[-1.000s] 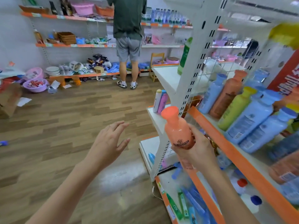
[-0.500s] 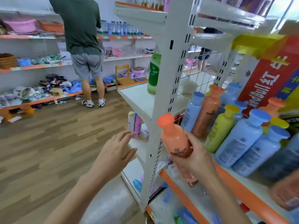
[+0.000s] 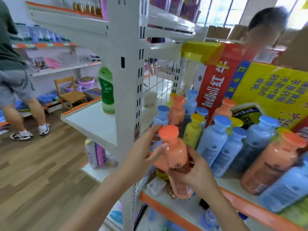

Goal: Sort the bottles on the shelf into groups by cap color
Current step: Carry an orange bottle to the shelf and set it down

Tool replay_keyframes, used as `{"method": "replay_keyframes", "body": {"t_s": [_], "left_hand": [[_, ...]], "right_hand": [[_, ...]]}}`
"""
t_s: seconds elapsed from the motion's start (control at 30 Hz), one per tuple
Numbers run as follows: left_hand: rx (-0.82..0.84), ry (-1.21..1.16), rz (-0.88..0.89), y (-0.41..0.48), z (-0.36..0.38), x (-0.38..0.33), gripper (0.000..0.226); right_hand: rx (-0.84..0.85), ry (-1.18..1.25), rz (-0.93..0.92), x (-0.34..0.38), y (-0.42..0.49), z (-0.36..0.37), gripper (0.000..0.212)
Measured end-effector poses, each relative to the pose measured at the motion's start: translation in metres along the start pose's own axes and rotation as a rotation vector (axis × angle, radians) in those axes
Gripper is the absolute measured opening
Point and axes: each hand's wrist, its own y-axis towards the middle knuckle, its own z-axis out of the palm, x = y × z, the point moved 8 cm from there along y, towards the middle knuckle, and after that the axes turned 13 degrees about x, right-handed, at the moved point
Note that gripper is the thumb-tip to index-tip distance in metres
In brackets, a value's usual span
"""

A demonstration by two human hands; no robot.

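My right hand (image 3: 194, 174) grips an orange bottle with an orange cap (image 3: 173, 155) by its lower body, upright, in front of the shelf (image 3: 233, 197). My left hand (image 3: 145, 152) reaches in beside it with straight fingers; its thumb touches the bottle's shoulder and its fingertips are near a blue-capped bottle (image 3: 160, 117). On the shelf stand mixed bottles: blue-capped ones (image 3: 215, 140), a yellow-capped one (image 3: 194, 130), and orange-capped ones (image 3: 177, 110) (image 3: 273, 162).
A white slotted upright post (image 3: 128, 97) stands just left of my hands. A green bottle (image 3: 106, 90) stands on the end shelf. Red and yellow cartons (image 3: 250, 84) back the bottles. A person in grey shorts (image 3: 15, 80) stands at far left; another person's head (image 3: 266, 27) shows behind the cartons.
My left hand has moved right from open air to the orange bottle and now touches it. The view has swung right and closer to the shelf.
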Motion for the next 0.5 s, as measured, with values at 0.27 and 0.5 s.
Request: {"method": "replay_keyframes", "body": {"t_s": [0.27, 0.5], "left_hand": [[0.076, -0.258, 0.148, 0.038, 0.007, -0.032, 0.035], [0.109, -0.441, 0.144, 0.06, 0.006, -0.037, 0.032]], "right_hand": [[-0.153, 0.028, 0.09, 0.008, -0.014, -0.015, 0.065], [-0.243, 0.001, 0.08, 0.025, -0.014, -0.019, 0.061]]}}
